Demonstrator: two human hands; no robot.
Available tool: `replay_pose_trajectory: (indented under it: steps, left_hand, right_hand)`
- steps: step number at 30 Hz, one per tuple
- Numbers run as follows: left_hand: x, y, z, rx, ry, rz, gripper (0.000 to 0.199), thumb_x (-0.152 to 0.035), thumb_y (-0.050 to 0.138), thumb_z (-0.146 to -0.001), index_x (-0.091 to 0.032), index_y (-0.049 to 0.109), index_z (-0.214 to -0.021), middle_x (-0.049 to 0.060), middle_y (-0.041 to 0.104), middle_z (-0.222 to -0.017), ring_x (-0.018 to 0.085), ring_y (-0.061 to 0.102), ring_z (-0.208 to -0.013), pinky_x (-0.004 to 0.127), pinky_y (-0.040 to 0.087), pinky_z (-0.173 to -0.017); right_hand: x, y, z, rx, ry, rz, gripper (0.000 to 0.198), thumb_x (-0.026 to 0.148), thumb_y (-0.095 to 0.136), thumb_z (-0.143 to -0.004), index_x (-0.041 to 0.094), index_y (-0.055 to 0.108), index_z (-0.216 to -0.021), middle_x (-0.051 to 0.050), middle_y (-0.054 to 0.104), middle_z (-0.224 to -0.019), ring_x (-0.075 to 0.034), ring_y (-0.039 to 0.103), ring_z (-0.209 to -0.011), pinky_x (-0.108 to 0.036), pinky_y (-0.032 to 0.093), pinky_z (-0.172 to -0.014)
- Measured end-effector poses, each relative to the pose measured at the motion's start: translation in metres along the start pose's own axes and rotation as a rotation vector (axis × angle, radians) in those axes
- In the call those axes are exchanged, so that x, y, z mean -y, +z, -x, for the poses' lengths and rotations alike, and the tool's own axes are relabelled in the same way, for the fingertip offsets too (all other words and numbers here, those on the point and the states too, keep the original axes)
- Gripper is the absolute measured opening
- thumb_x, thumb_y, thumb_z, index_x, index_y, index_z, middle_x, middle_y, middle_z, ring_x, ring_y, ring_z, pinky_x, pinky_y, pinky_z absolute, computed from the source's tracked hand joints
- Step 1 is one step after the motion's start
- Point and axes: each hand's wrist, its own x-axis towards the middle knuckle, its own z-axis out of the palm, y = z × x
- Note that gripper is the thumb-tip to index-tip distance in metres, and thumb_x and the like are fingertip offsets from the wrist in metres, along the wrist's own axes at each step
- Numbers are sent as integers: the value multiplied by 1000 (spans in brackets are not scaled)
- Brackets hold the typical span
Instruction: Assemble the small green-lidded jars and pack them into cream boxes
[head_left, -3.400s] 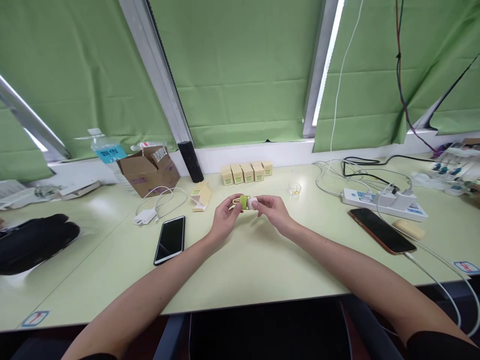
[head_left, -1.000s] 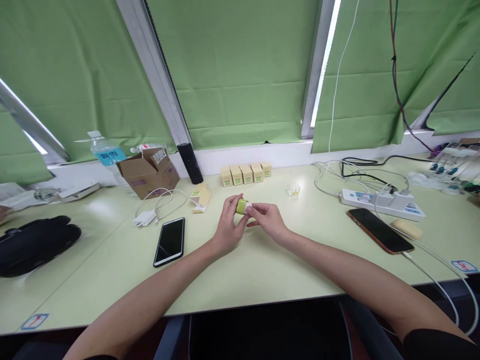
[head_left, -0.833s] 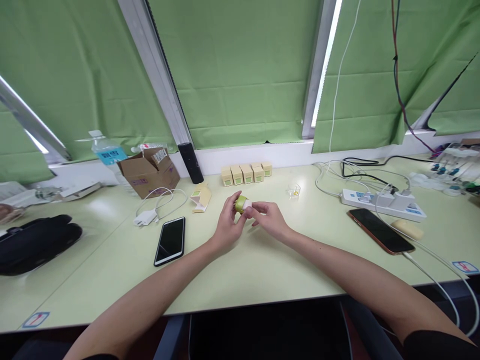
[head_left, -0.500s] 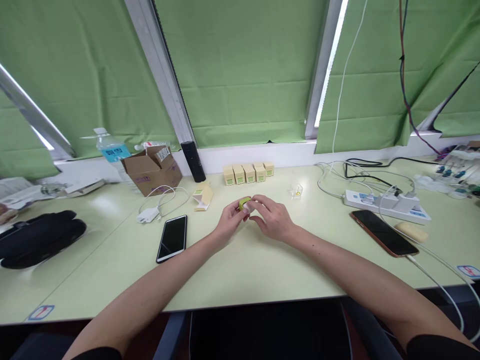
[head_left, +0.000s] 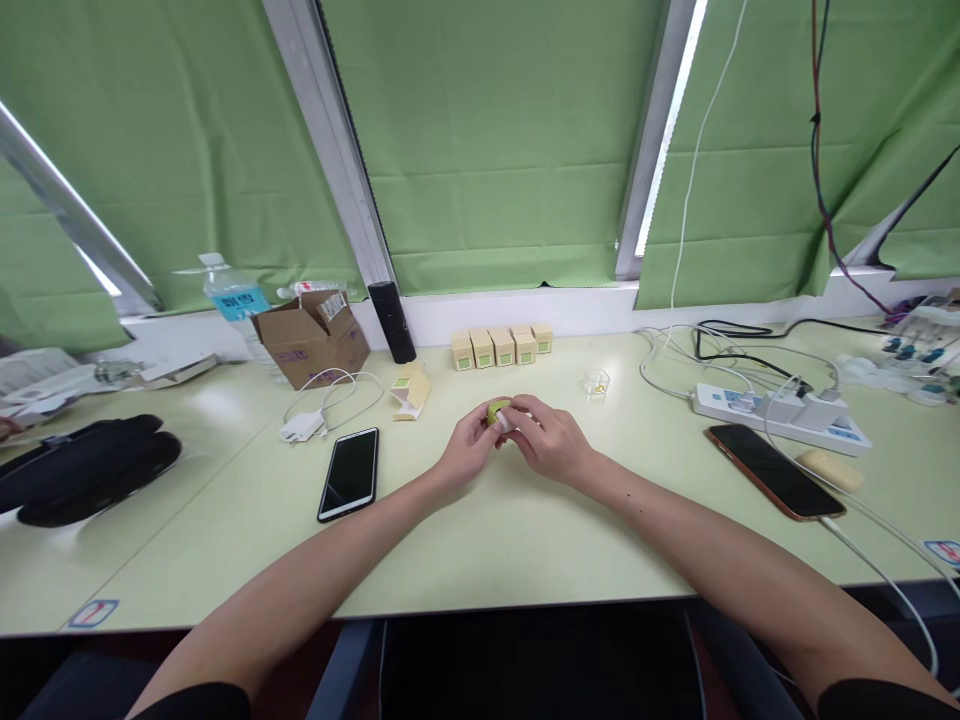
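Observation:
In the middle of the table, my left hand is closed around a small green and white object, whose kind I cannot make out. My right hand meets it from the other side, fingertips pinched on its white part. Fingers cover much of the object. Beyond my hands stands a row of several small tan boxes with green-framed fronts. An opened tan carton lies to the left, and a small clear container with something yellow in it sits to the right.
Left of my arms are a phone, a white charger with its cable, a cardboard box and a black cylinder. On the right lie a power strip, a second phone and loose cables.
The view has shifted slightly, so everything appears a little to the right. My hands stay together on the green and white object, with only small finger movement.

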Motion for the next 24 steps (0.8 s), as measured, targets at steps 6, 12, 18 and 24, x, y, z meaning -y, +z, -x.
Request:
replay_pose_trajectory:
  steps: [6, 12, 18, 24]
  left_hand:
    - [1, 6, 2, -45, 19, 6, 48, -58, 70, -88, -17, 67, -115, 7, 65, -98, 14, 52, -75, 27, 46, -63]
    - [5, 5, 1, -57, 51, 32, 48, -55, 73, -87, -17, 67, -115, 9, 67, -101, 16, 58, -84, 29, 51, -74]
    - [10, 7, 2, -102, 57, -3, 38, -41, 71, -89, -17, 68, -117, 12, 69, -116, 22, 63, -104, 37, 52, -92]
    - [7, 4, 4, -34, 22, 54, 45, -46, 70, -92, -18, 64, -127, 10, 67, -113, 17, 59, -87, 32, 49, -78]
  right_hand:
    - [3, 0, -1, -42, -34, -10, 28, 22, 48, -104, 17, 60, -129, -16, 69, -116, -21, 70, -99, -27, 55, -64]
    - [-1, 4, 0, -138, -110, 50, 23, 15, 50, -101, 17, 61, -121, -12, 69, -107, -18, 69, -87, -24, 50, -57]
    - [4, 4, -2, -116, -91, 103, 21, 14, 49, -100, 16, 64, -114, -9, 68, -98, -15, 65, -75, -24, 44, -52]
    - [2, 2, -2, -111, -80, 114, 21, 13, 48, -100, 18, 65, -111, -10, 68, -103, -15, 65, -79, -23, 43, -52]
